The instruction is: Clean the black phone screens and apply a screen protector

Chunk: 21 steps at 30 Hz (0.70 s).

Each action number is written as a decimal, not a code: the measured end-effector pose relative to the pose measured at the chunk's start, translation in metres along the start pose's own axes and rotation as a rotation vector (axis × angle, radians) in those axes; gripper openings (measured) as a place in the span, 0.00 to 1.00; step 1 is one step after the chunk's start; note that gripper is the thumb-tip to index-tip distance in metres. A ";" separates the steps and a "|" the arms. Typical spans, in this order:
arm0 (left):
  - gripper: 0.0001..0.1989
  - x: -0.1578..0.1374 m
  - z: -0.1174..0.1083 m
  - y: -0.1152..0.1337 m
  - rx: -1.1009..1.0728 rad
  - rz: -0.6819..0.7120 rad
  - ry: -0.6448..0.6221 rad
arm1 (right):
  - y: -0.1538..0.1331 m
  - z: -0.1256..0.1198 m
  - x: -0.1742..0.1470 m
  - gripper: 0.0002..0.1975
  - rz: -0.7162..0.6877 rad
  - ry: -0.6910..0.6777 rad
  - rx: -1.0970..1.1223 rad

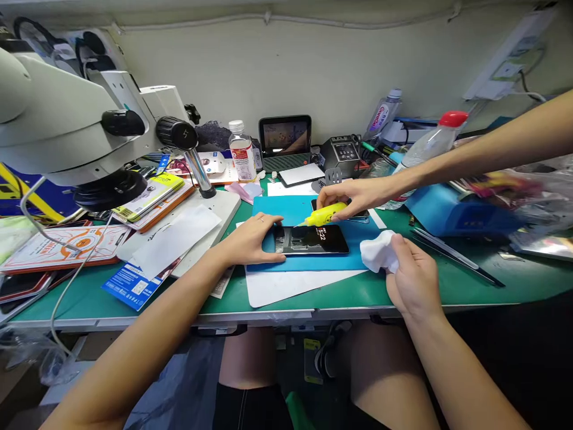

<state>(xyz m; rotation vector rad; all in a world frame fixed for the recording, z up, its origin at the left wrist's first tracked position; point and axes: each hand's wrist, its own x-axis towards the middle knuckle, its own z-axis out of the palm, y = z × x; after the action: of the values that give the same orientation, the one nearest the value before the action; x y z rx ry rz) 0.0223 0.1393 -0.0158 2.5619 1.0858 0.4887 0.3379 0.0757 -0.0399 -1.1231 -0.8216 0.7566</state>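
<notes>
My left grip (254, 240) clasps the phone (313, 240) by one end; my right grip (417, 275) pinches a white cloth (378, 251). A co-worker's hand (356, 194) holds a yellow bottle (323, 214): likely dispensing, next needing steadiness.

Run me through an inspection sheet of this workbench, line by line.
Surface: green benchtop; blue mat over white sheet.
Job's things: phone on the mat, screen lit; yellow bottle above it, nozzle toward the phone; white wipe.
Clutter: microscope and boxes at left; tweezers and red-capped bottle at right.
Hands: left hand grips the phone's left end; right hand holds the wipe; another person's hand holds the yellow bottle.
Cables: white cable along the wall; pale cord over the front edge, left.
Surroundings: plain wall behind. Spills: nothing seen.
</notes>
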 end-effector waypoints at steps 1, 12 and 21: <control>0.40 0.000 0.000 -0.001 0.002 -0.002 0.004 | 0.001 0.000 0.000 0.18 0.007 0.007 0.008; 0.40 0.000 0.002 -0.003 0.013 0.015 0.031 | 0.000 0.002 -0.001 0.16 0.019 0.008 0.012; 0.39 -0.001 0.001 -0.003 0.006 0.012 0.030 | -0.001 0.003 -0.001 0.18 0.040 0.020 0.018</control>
<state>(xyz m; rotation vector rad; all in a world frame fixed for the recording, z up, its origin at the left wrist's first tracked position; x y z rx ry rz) 0.0203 0.1408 -0.0186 2.5756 1.0844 0.5286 0.3351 0.0758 -0.0388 -1.1326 -0.7761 0.7827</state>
